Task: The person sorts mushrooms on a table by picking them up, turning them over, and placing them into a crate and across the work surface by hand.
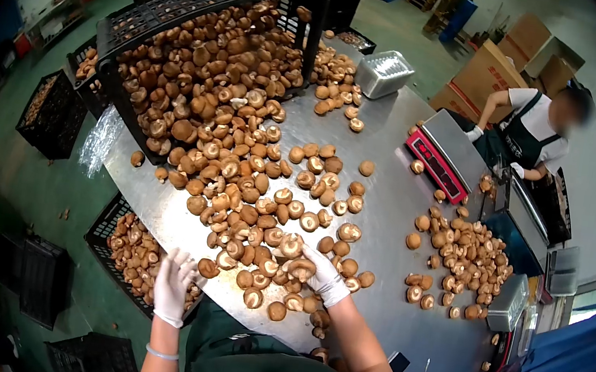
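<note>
My right hand (326, 278), in a white glove, is closed on a brown mushroom (300, 270) low over the metal table (401, 147). Loose mushrooms (245, 215) lie all around it, some cap up, some with pale stems showing. At the table's near left edge, my left hand (173, 284), also gloved, has its fingers stretched out and nothing in them. It overlaps a black crate of mushrooms (132, 254) standing lower down beside the table. A large black crate (208, 7) lies tipped on its side at the back, spilling mushrooms toward me.
A red-framed scale (436, 166) stands on the right of the table, near another mushroom pile (471, 258). Clear plastic trays (383, 74) sit at the back. Across the table, a person (527, 133) in an apron works beside cardboard boxes (484, 76). More black crates (51, 114) stand left.
</note>
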A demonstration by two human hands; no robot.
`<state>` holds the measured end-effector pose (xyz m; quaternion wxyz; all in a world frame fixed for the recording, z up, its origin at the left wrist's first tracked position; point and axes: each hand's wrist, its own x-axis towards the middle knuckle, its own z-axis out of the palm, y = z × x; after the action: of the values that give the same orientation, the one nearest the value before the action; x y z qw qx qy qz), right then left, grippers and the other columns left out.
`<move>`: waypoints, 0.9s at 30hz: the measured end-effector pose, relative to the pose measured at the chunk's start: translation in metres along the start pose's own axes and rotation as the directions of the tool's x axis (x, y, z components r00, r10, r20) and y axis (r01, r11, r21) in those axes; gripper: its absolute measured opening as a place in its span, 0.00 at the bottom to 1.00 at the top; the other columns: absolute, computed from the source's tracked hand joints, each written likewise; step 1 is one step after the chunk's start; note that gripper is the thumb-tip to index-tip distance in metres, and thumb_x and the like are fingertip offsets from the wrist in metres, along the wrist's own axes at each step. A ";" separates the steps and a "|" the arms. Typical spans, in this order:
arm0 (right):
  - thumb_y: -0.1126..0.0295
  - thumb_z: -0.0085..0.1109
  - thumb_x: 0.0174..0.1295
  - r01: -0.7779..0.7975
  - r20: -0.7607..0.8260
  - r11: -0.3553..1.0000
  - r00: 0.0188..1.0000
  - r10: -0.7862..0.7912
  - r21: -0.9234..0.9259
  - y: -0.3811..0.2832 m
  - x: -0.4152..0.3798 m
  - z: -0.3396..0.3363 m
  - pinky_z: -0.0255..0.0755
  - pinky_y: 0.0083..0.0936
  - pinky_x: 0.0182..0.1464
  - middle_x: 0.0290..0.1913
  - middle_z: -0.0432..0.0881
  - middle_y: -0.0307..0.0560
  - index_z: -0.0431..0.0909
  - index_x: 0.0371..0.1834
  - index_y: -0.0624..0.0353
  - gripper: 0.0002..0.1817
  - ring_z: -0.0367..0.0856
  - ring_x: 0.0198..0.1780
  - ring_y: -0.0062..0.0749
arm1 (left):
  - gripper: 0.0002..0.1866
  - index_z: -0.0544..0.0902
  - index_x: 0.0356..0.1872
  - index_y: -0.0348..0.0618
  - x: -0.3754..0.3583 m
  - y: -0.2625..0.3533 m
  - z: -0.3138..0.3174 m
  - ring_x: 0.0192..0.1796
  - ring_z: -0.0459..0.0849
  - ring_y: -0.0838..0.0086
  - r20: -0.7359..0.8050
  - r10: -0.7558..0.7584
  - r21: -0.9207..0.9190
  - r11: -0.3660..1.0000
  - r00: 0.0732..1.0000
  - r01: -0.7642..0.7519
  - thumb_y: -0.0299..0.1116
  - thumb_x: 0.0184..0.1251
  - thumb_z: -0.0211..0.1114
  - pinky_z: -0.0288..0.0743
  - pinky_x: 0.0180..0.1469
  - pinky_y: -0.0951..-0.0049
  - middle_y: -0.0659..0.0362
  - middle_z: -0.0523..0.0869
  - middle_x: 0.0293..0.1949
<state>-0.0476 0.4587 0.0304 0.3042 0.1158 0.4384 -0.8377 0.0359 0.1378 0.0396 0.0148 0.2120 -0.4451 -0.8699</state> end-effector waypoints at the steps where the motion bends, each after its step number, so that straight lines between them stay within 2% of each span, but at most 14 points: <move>1: 0.64 0.46 0.72 0.009 0.000 0.991 1.000 -0.009 0.132 0.001 -0.006 0.009 0.79 0.24 0.48 0.55 0.78 0.48 0.63 0.67 0.64 0.24 0.82 0.47 0.31 | 0.29 0.62 0.67 0.35 -0.005 -0.001 0.018 0.52 0.77 0.68 -0.021 -0.020 0.072 0.997 1.000 0.022 0.46 0.74 0.49 0.72 0.56 0.70 0.50 0.75 0.58; 3: 0.65 0.44 0.72 0.007 -0.014 0.953 1.000 -0.003 0.304 0.006 -0.012 0.011 0.80 0.22 0.42 0.54 0.78 0.52 0.62 0.66 0.66 0.24 0.84 0.44 0.33 | 0.25 0.67 0.64 0.34 -0.005 -0.012 0.034 0.49 0.80 0.72 0.090 -0.074 0.179 0.982 0.993 0.057 0.40 0.74 0.51 0.74 0.52 0.75 0.52 0.79 0.54; 6: 0.64 0.44 0.71 0.011 0.125 0.975 0.991 -0.040 0.223 0.018 -0.010 0.007 0.80 0.20 0.38 0.56 0.77 0.52 0.61 0.67 0.66 0.25 0.84 0.44 0.33 | 0.22 0.70 0.63 0.36 -0.012 -0.019 0.078 0.54 0.78 0.74 0.237 -0.083 0.448 0.893 0.968 -0.033 0.33 0.72 0.55 0.73 0.55 0.76 0.52 0.79 0.56; 7: 0.63 0.46 0.71 0.015 0.102 0.996 0.995 -0.024 0.083 0.013 -0.024 0.012 0.75 0.26 0.54 0.55 0.79 0.51 0.63 0.67 0.65 0.25 0.84 0.46 0.33 | 0.24 0.69 0.65 0.38 -0.012 -0.026 0.088 0.58 0.77 0.73 0.311 -0.033 0.490 0.862 0.950 -0.131 0.30 0.70 0.57 0.71 0.59 0.74 0.53 0.77 0.59; 10: 0.64 0.48 0.70 0.243 0.230 0.941 0.955 -0.189 -0.237 0.013 -0.035 0.029 0.67 0.22 0.61 0.62 0.73 0.48 0.60 0.70 0.62 0.28 0.75 0.58 0.28 | 0.26 0.72 0.63 0.40 -0.013 -0.034 0.111 0.62 0.73 0.61 0.538 0.165 0.638 0.562 0.827 -0.527 0.26 0.62 0.63 0.64 0.65 0.67 0.49 0.74 0.62; 12: 0.66 0.50 0.69 0.205 0.254 0.928 0.959 -0.126 -0.312 0.010 -0.040 0.031 0.62 0.22 0.65 0.66 0.68 0.46 0.59 0.71 0.62 0.29 0.66 0.66 0.26 | 0.27 0.74 0.62 0.42 -0.015 -0.033 0.121 0.64 0.72 0.57 0.586 0.171 0.621 0.532 0.792 -0.575 0.26 0.58 0.65 0.63 0.66 0.65 0.48 0.74 0.62; 17: 0.67 0.48 0.70 0.162 0.195 0.914 0.976 -0.093 -0.373 0.026 -0.039 0.032 0.61 0.26 0.67 0.69 0.64 0.47 0.58 0.71 0.64 0.28 0.67 0.66 0.31 | 0.20 0.79 0.53 0.41 -0.015 -0.036 0.117 0.63 0.73 0.57 0.601 0.150 0.634 0.508 0.785 -0.583 0.26 0.57 0.66 0.65 0.65 0.64 0.48 0.77 0.58; 18: 0.67 0.48 0.70 0.162 0.191 0.916 0.977 -0.097 -0.368 0.030 -0.039 0.029 0.61 0.26 0.67 0.69 0.64 0.47 0.58 0.71 0.64 0.28 0.67 0.66 0.31 | 0.17 0.80 0.50 0.40 -0.013 -0.036 0.114 0.62 0.73 0.57 0.564 0.148 0.608 0.592 0.813 -0.529 0.25 0.57 0.65 0.66 0.65 0.64 0.49 0.79 0.55; 20: 0.68 0.48 0.71 0.013 0.281 0.999 0.959 -0.024 0.042 0.031 -0.042 0.026 0.59 0.26 0.68 0.71 0.61 0.47 0.55 0.72 0.63 0.28 0.64 0.68 0.31 | 0.17 0.80 0.49 0.41 -0.011 -0.034 0.108 0.62 0.74 0.56 0.545 0.191 0.648 0.522 0.816 -0.555 0.26 0.57 0.65 0.65 0.65 0.62 0.50 0.80 0.54; 22: 0.67 0.46 0.72 0.004 0.254 1.000 0.967 -0.009 0.020 0.028 -0.047 0.029 0.60 0.27 0.68 0.72 0.60 0.47 0.52 0.73 0.62 0.29 0.65 0.68 0.32 | 0.19 0.80 0.51 0.40 -0.012 -0.034 0.105 0.63 0.73 0.55 0.595 0.173 0.672 0.427 0.785 -0.604 0.26 0.56 0.66 0.64 0.66 0.61 0.49 0.79 0.56; 24: 0.63 0.44 0.73 0.210 0.255 0.941 0.956 -0.142 -0.264 0.031 -0.048 0.040 0.60 0.29 0.68 0.72 0.59 0.49 0.51 0.74 0.61 0.29 0.66 0.67 0.35 | 0.22 0.79 0.54 0.41 -0.017 -0.040 0.107 0.64 0.72 0.54 0.669 0.088 0.685 0.313 0.738 -0.658 0.26 0.56 0.67 0.63 0.67 0.61 0.48 0.77 0.59; 25: 0.62 0.44 0.73 0.272 0.204 0.911 0.955 -0.216 -0.310 0.037 -0.047 0.046 0.70 0.30 0.61 0.67 0.66 0.51 0.54 0.73 0.60 0.28 0.75 0.59 0.38 | 0.22 0.79 0.54 0.41 -0.018 -0.040 0.110 0.64 0.72 0.54 0.674 0.083 0.681 0.315 0.734 -0.661 0.26 0.56 0.67 0.63 0.67 0.61 0.48 0.77 0.59; 26: 0.62 0.44 0.73 0.275 0.200 0.911 0.955 -0.221 -0.308 0.036 -0.049 0.042 0.70 0.30 0.61 0.67 0.66 0.51 0.54 0.73 0.60 0.28 0.75 0.59 0.38 | 0.23 0.78 0.55 0.40 -0.018 -0.040 0.113 0.64 0.71 0.54 0.654 0.086 0.675 0.381 0.751 -0.632 0.26 0.56 0.67 0.63 0.67 0.61 0.48 0.76 0.59; 27: 0.62 0.45 0.72 0.135 0.216 0.984 0.971 -0.108 -0.116 0.033 -0.050 0.032 0.74 0.29 0.55 0.63 0.69 0.51 0.57 0.71 0.60 0.27 0.77 0.54 0.36 | 0.23 0.78 0.56 0.40 -0.018 -0.038 0.115 0.64 0.71 0.55 0.632 0.088 0.666 0.446 0.770 -0.598 0.26 0.56 0.67 0.63 0.67 0.61 0.48 0.75 0.60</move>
<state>0.0141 0.4389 0.0508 0.3035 -0.0197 0.4638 -0.8321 0.0149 0.2532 0.0758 -0.0233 -0.1461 -0.8277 -0.5414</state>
